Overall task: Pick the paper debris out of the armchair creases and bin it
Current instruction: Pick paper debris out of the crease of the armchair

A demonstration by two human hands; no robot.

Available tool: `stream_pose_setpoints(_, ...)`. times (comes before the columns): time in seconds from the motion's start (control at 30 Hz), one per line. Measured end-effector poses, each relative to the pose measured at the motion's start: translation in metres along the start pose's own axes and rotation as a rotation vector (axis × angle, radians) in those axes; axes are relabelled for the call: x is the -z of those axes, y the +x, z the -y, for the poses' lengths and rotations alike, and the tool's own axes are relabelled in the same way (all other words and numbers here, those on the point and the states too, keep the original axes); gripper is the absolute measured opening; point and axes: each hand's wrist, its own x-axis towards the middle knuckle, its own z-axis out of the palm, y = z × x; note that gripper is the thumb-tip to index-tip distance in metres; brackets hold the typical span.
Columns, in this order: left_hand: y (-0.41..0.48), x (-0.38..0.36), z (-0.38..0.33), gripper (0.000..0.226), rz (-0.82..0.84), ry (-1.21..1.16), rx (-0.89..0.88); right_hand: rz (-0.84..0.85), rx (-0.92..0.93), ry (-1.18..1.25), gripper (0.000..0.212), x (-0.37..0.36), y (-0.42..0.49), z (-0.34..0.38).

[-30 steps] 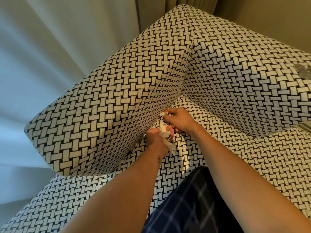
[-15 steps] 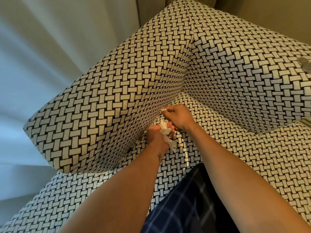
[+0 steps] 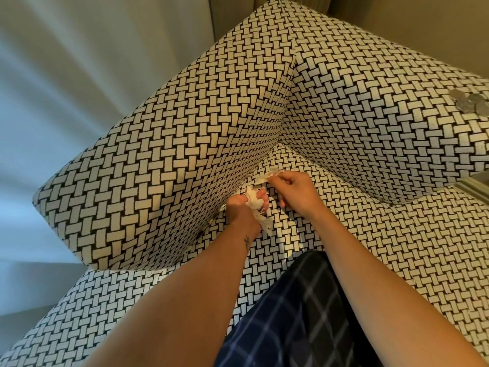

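An armchair [image 3: 164, 160] in black-and-white basket-weave fabric fills the view. My left hand [image 3: 242, 207] grips a bunch of white paper scraps [image 3: 258, 207] that trail down below the wrist, just beside the crease where the left armrest meets the seat. My right hand [image 3: 293, 190] pinches another torn white paper strip [image 3: 266, 176] at that crease, close to the back corner. The strip's far end lies against the armrest. No bin is in view.
The backrest [image 3: 370, 107] rises to the right of the corner. Some grey coin-like discs [image 3: 468, 102] lie on the backrest's top at the far right. Pale curtain [image 3: 66, 75] hangs left of the chair. My knee in dark checked cloth [image 3: 299, 313] rests on the seat.
My right hand has drawn a paper strip up out of the crease and slightly right. The left hand keeps its bunch of scraps in nearly the same place.
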Motion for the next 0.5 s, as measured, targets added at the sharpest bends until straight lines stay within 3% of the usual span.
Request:
stream_pose_setpoints(0.07, -0.001, -0.001, 0.0, 0.039, -0.019, 0.0, -0.002, 0.039, 0.044, -0.08, 0.015, 0.0, -0.011, -0.002)
stream_pose_setpoints(0.23, -0.007, 0.005, 0.003, 0.04, 0.066, 0.022, -0.048, 0.114, 0.185, -0.485, 0.034, -0.008, -0.029, 0.0)
stream_pose_setpoints(0.37, -0.011, 0.015, -0.003, 0.043, 0.197, 0.086, 0.013, 0.135, 0.275, -0.824, 0.043, -0.012, -0.049, 0.008)
stream_pose_setpoints(0.5, -0.016, 0.021, -0.005, 0.036, 0.223, 0.177, 0.005, 0.236, 0.248, -0.762, 0.05, -0.016, -0.062, 0.008)
